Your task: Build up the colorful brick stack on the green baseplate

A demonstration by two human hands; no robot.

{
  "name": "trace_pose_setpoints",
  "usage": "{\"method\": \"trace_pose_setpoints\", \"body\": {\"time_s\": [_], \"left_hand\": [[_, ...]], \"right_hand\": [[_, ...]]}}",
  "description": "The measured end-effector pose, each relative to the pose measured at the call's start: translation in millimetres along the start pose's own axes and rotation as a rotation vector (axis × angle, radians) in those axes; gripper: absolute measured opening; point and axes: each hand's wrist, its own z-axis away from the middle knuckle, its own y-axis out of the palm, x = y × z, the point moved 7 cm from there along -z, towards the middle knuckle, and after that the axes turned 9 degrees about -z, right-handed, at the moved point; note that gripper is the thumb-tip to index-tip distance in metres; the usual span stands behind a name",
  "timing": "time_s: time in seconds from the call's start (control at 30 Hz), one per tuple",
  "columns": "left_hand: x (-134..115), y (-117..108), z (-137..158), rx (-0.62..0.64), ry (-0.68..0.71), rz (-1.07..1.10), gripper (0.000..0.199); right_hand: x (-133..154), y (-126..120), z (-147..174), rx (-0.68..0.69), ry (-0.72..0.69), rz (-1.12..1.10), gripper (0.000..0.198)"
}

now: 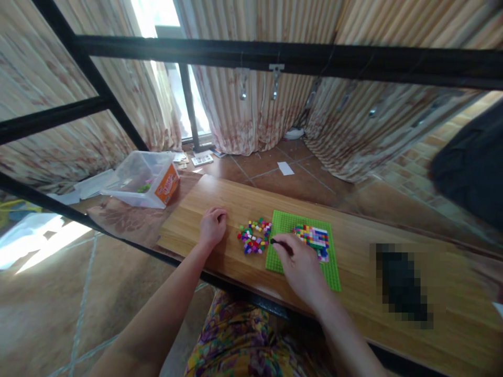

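Observation:
On the wooden board, my left hand (pixel 213 226) rests with its fingers curled closed and nothing visible in them. To its right is a loose heap of small colourful bricks (pixel 254 236). My right hand (pixel 301 264) reaches over the green baseplate (pixel 333 272), pinching a small black brick (pixel 273 241) near the plate's left edge. Rows of bricks in many colours form a patch (pixel 320 238) on the plate's right half. My right hand hides part of this patch and of the plate.
A clear plastic bin (pixel 135 180) with an orange label stands beyond the board's left end. A pixelated dark object (pixel 401 283) lies on the board (pixel 357 309) at right. Black metal bars (pixel 251 50) cross the view ahead. Papers (pixel 285 168) lie on the tiled floor.

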Motion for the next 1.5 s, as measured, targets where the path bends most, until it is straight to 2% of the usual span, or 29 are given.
{"method": "trace_pose_setpoints", "body": {"time_s": [0.2,0.33,0.43,0.5,0.77,1.07,1.17,1.27,1.5], "left_hand": [[2.0,0.4,-0.6,-0.010,0.012,-0.010,0.020],[3.4,1.1,-1.6,-0.010,0.023,-0.024,0.020],[4.0,1.0,-2.6,-0.012,0.029,-0.026,0.020],[3.9,1.0,-3.0,-0.008,0.030,-0.028,0.019],[1.7,0.4,-2.8,0.003,0.029,-0.042,0.019],[1.4,1.5,-2.0,-0.004,0.019,-0.033,0.018],[0.9,0.5,-1.4,-0.011,0.016,-0.031,0.019],[-0.1,-0.4,-0.8,-0.007,0.017,-0.032,0.020],[-1.1,-0.5,-1.2,0.003,0.019,-0.036,0.020]], "right_hand": [[-63.8,-75.8,46.6,-0.337,0.316,-0.208,0.036],[-98.5,-101.5,55.4,-0.506,0.439,-0.258,0.039],[-111.2,-101.0,52.3,-0.512,0.473,-0.250,0.038],[-111.8,-97.6,48.6,-0.484,0.441,-0.197,0.036],[-88.0,-92.8,42.9,-0.424,0.274,0.325,0.036],[-69.3,-84.9,43.8,-0.396,0.177,0.644,0.040],[-70.8,-86.3,44.9,-0.403,0.160,0.625,0.043],[-80.4,-91.5,45.7,-0.434,0.207,0.522,0.045],[-108.8,-96.1,43.4,-0.528,0.403,0.026,0.043]]}}
